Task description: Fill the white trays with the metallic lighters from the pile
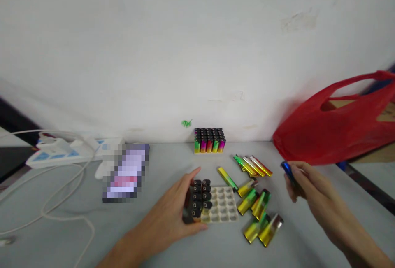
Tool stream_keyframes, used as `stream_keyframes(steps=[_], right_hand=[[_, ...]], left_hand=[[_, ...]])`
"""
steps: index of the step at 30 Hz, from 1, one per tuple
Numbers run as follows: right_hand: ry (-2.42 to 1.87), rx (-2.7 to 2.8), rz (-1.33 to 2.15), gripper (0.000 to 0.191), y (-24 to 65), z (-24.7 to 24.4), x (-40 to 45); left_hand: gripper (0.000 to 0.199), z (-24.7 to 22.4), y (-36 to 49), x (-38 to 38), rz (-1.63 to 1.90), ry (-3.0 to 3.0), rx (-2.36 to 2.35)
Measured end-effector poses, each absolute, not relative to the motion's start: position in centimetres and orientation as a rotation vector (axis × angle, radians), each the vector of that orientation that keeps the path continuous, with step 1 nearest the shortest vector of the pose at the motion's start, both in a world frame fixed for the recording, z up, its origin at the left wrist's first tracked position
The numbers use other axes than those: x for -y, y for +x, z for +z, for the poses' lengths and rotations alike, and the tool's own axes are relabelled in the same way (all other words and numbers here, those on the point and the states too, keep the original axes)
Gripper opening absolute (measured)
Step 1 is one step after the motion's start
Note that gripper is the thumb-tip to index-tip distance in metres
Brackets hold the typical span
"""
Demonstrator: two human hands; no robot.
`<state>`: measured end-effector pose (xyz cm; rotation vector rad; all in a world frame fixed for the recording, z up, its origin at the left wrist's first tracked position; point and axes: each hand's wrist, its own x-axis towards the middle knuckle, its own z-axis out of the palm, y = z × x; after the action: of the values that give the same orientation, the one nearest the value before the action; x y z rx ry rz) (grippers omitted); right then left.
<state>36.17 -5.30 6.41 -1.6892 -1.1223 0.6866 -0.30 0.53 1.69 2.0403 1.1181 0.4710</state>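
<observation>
My left hand (175,208) curls round the left end of a pale plastic tray (224,204) with rows of small pockets. Several black-topped lighters (197,197) stand upright in the tray's left columns, partly hidden by my fingers. Off to the right, my right hand (305,181) pinches a shiny blue lighter (286,170) above the table; its lower part is hidden by the fingers. Between the hands, loose metallic yellow-green lighters (248,201) lie scattered beside the tray. Behind them rests a small group of green, silver and red ones (253,166).
A full block of upright lighters (210,141) stands against the wall. At the right is a red bag (333,124). On the left are a phone (128,173), a white power strip (74,150) and loose white cables (66,217), all on the grey table (160,167).
</observation>
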Motion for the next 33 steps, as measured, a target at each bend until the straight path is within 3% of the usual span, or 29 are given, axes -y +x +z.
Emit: stream_keyframes(steps=[6,12,15,18,27,33], right_hand=[[-1.309,1.187,1.148,0.045,29.5,8.9,3.2],[-0.854,0.791,1.693,0.043,26.4,6.9,0.0],[-0.757,0.623,1.856,0.052,26.2,5.7,-0.1],[-0.723,0.592,1.909,0.058,26.1,5.2,0.5],[-0.693,0.607,1.81,0.04,25.9,5.3,1.4],[-0.676,0.637,1.842,0.062,25.8,5.4,1.2]], left_hand=[[0.124,1.5,-0.4,-0.6,0.509,2.051,-1.092],[0.127,1.1,-0.6,-0.6,0.516,2.059,-1.11],[0.129,0.9,-0.7,-0.6,0.488,2.058,-1.111],[0.13,0.7,-0.9,-0.5,0.487,2.048,-1.12],[0.127,0.7,-1.0,-0.7,0.5,2.073,-1.127],[0.127,0.8,-1.0,-0.6,0.485,2.07,-1.12]])
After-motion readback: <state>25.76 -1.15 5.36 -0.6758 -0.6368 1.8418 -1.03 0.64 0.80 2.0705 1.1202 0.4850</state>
